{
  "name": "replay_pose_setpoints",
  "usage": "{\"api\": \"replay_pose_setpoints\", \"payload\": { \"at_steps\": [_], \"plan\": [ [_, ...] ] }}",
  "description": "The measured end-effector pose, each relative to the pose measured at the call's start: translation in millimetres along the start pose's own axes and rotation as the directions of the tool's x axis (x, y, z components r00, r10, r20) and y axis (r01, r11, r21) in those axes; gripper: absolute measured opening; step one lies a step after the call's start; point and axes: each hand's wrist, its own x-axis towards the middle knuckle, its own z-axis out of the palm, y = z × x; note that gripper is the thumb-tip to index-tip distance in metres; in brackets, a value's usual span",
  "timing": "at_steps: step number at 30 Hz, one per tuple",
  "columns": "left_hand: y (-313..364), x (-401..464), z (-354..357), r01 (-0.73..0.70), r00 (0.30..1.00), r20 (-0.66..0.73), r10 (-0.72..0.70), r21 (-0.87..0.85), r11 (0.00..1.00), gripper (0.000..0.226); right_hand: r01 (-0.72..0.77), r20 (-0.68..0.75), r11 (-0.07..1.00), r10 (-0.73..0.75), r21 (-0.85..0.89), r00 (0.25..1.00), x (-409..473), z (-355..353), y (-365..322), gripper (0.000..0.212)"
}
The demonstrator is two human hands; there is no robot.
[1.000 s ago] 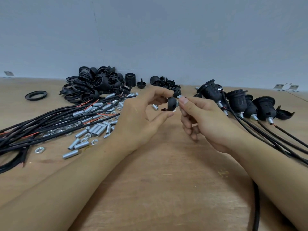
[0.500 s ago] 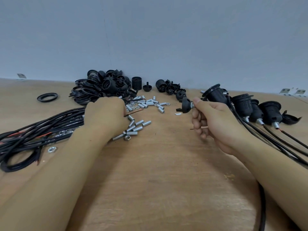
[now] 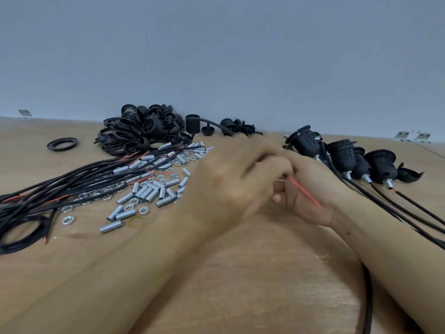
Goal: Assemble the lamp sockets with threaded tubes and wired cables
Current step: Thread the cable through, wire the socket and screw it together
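My left hand (image 3: 231,179) is motion-blurred at the table's middle, its fingers curled and meeting my right hand (image 3: 310,189). A thin red wire (image 3: 304,191) sticks out from my left fingertips and slants down across my right palm. My right fingers are curled; a dark smear between the hands looks like the black socket cap (image 3: 252,166), mostly hidden. A bundle of black cables (image 3: 72,182) lies to the left, with loose threaded tubes (image 3: 149,194) and nuts (image 3: 68,220) beside it.
A heap of black socket parts (image 3: 144,131) sits by the back wall, with a lone ring (image 3: 62,143) to its left. Several assembled sockets (image 3: 342,157) with cables lie at the right. One black cable (image 3: 368,297) runs under my right forearm.
My left hand has come back from the tube and cable pile to meet my right hand, bringing a red wire. The right hand has stayed near the middle.
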Motion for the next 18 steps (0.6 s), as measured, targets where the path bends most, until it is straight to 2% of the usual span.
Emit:
{"api": "replay_pose_setpoints", "payload": {
  "at_steps": [2, 5, 8, 9, 10, 11, 12, 13, 15, 18],
  "plan": [
    [8, -3, 7, -0.035, 0.995, 0.085, 0.047, -0.141, 0.989, 0.015, 0.034, 0.047, 0.989, -0.041, 0.143, 0.998, 1, -3, -3, 0.028],
    [3, -6, 8, 0.057, 0.989, 0.146, -0.010, -0.319, 0.946, 0.015, 0.135, -0.013, 0.960, -0.136, 0.245, 0.991, 0, -10, -10, 0.035],
    [-2, -11, 5, 0.184, 0.983, 0.096, -0.158, -0.431, 0.884, 0.013, 0.169, -0.042, 0.934, -0.164, 0.315, 0.986, 0, -16, -12, 0.035],
    [-1, -12, 4, 0.260, 0.965, 0.093, -0.247, -0.494, 0.830, 0.015, 0.171, -0.047, 0.921, -0.165, 0.350, 0.985, 1, -17, -13, 0.035],
    [1, -13, 3, 0.358, 0.925, 0.114, -0.363, -0.581, 0.731, 0.019, 0.185, -0.064, 0.906, -0.174, 0.381, 0.983, 1, -17, -13, 0.035],
    [1, -12, 3, 0.453, 0.857, 0.152, -0.493, -0.677, 0.580, 0.023, 0.215, -0.097, 0.890, -0.192, 0.401, 0.977, 2, -18, -14, 0.035],
    [-1, -10, 3, 0.513, 0.760, 0.185, -0.623, -0.759, 0.400, 0.026, 0.259, -0.146, 0.874, -0.217, 0.412, 0.965, 3, -19, -16, 0.036],
    [-6, -8, 2, 0.530, 0.643, 0.215, -0.735, -0.818, 0.225, 0.026, 0.307, -0.202, 0.854, -0.242, 0.419, 0.949, 3, -22, -19, 0.039],
    [-18, -4, -2, 0.481, 0.415, 0.293, -0.861, -0.874, -0.066, 0.024, 0.383, -0.293, 0.822, -0.275, 0.423, 0.915, 3, -28, -24, 0.042],
    [-30, -1, -9, 0.351, 0.171, 0.404, -0.898, -0.877, -0.328, 0.023, 0.418, -0.327, 0.820, -0.301, 0.390, 0.896, 2, -32, -27, 0.038]
  ]
}}
